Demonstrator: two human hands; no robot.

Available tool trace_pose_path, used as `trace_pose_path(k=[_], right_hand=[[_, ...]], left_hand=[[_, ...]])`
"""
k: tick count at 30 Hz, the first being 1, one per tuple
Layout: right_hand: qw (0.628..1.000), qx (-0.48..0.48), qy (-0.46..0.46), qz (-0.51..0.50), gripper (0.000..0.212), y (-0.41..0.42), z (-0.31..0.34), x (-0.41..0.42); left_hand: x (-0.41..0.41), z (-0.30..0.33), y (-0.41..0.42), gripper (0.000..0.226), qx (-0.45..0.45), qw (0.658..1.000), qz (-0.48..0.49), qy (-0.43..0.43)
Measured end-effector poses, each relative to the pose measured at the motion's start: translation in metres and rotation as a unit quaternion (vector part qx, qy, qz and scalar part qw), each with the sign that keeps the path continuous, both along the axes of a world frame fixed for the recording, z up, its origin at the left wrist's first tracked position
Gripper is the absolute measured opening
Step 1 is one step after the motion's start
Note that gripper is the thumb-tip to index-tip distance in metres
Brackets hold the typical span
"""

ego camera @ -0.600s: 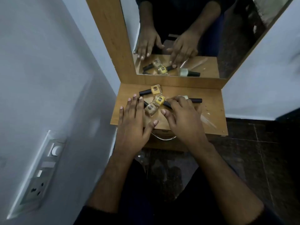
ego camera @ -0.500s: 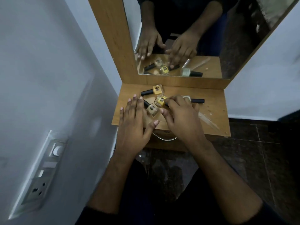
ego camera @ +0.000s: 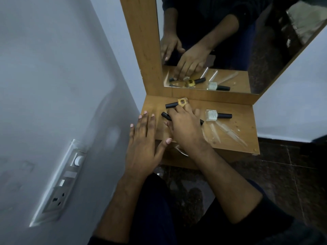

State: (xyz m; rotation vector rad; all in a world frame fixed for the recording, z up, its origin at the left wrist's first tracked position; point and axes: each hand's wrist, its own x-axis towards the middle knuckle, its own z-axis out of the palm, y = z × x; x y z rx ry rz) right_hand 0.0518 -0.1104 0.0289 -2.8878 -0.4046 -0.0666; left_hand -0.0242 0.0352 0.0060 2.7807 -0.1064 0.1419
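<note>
Several nail polish bottles with black caps lie on a small wooden shelf under a mirror. A yellow bottle lies at the back. A pale bottle lies apart to the right. My right hand arches over two more bottles, of which only the black cap ends show, and its fingertips reach the yellow bottle. The fingers look stretched, not closed round anything. My left hand rests flat on the shelf's left front edge and holds nothing.
A white wall with a switch and socket panel stands close on the left. A metal drawer handle sits under the shelf front. Scratches and glare mark the shelf's right side. Dark floor tiles lie below.
My right hand has moved left and forward off the pale bottle, which now lies uncovered. Its fingers now reach the back yellow bottle. My left hand stays flat in place.
</note>
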Motion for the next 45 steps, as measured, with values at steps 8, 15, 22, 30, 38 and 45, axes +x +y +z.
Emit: trace_pose_path(k=[8, 15, 22, 30, 38, 45], right_hand=[[1.0, -0.011, 0.0, 0.004, 0.029, 0.012, 0.001, -0.009], [0.99, 0.13, -0.045, -0.036, 0.019, 0.008, 0.017, -0.016], [0.992, 0.127, -0.022, 0.014, 0.023, 0.008, 0.009, -0.013], [0.99, 0.135, 0.028, 0.041, 0.031, 0.002, 0.01, -0.009], [0.994, 0.022, 0.002, -0.107, 0.045, -0.046, 0.009, -0.012], [0.994, 0.0, 0.023, -0.109, 0.035, -0.054, -0.004, -0.016]], left_hand=[[-0.015, 0.007, 0.012, 0.087, -0.006, 1.0, 0.004, -0.01], [-0.019, 0.002, 0.01, 0.082, -0.024, 1.0, -0.013, -0.01], [0.008, 0.003, -0.003, 0.073, -0.165, 0.986, 0.036, 0.003], [0.041, -0.005, -0.013, 0.03, -0.317, 0.946, 0.068, -0.023], [0.054, -0.033, -0.005, 0.044, -0.374, 0.924, 0.04, 0.062], [0.054, -0.037, -0.012, 0.043, -0.387, 0.919, 0.061, 0.046]])
